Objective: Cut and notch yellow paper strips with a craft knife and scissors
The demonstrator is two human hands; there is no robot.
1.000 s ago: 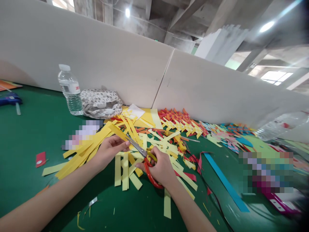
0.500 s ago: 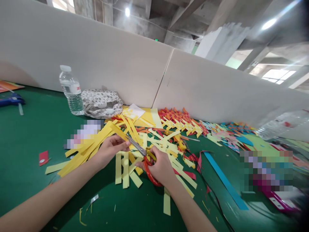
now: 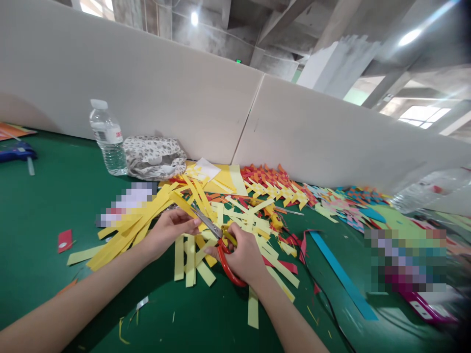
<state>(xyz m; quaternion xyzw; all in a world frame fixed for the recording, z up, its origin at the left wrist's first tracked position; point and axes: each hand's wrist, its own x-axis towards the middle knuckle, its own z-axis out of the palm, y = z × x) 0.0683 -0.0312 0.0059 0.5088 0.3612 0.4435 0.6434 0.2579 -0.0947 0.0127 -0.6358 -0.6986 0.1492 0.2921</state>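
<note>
My left hand [image 3: 174, 228] pinches a yellow paper strip [image 3: 181, 202] that sticks up past its fingertips. In my right hand [image 3: 245, 250] are red-handled scissors [image 3: 228, 267], with fingers wrapped round the grips. The scissors' metal blades point up and left and lie against the strip by the left fingertips; whether they cut into it I cannot tell. Under and around both hands lie pale yellow strips [image 3: 190, 260]. A bundle of deeper yellow strips [image 3: 127, 234] lies left of my left hand, partly behind its wrist.
A water bottle [image 3: 106, 137] and a patterned cloth bag [image 3: 154, 158] stand by the partition. Woven orange and yellow paper pieces [image 3: 274, 184] lie behind the strips. At right are a blue strip [image 3: 342, 274], a black cable [image 3: 327, 299] and another bottle [image 3: 429, 191]. A blue glue gun [image 3: 16, 152] lies far left.
Hardly anything differs. Both hands stay in nearly the same place with the strip and scissors, and the whole view has shifted very slightly.
</note>
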